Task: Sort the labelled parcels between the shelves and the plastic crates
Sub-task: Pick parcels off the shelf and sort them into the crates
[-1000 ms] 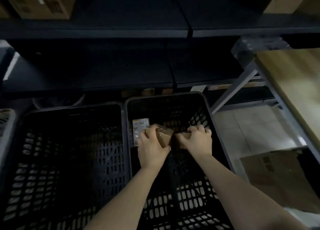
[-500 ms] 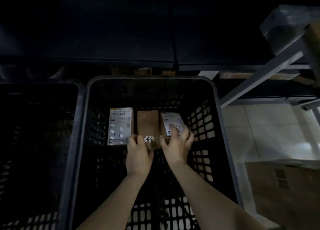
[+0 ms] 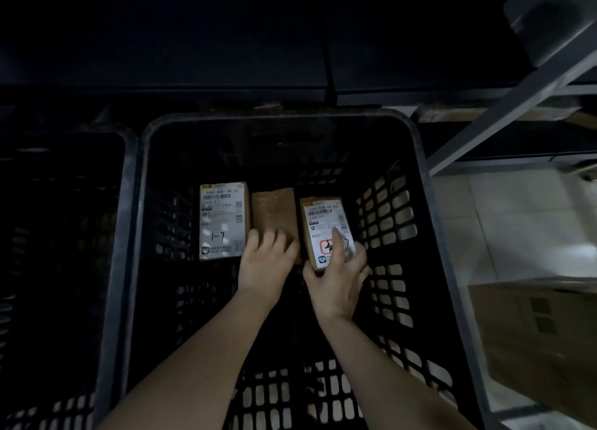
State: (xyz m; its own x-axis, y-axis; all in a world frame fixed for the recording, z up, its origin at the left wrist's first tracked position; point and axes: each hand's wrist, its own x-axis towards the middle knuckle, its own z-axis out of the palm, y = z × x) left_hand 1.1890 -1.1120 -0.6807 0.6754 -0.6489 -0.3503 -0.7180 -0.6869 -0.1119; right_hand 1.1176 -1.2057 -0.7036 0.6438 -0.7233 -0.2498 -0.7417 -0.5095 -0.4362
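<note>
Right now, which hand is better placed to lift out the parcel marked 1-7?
Probably the left. The left hand holds the plain brown parcel lying next to the 1-7 parcel, while the right hand grips the red-stamped parcel on the far side, with the brown one between.

Crate (image 3: pixel 423 184): matt black plastic, perforated lattice walls. Parcels are seen in plain brown cardboard (image 3: pixel 274 209), two faced with smooth white paper labels (image 3: pixel 222 219). Shelf strut (image 3: pixel 504 106): grey painted metal, smooth.
</note>
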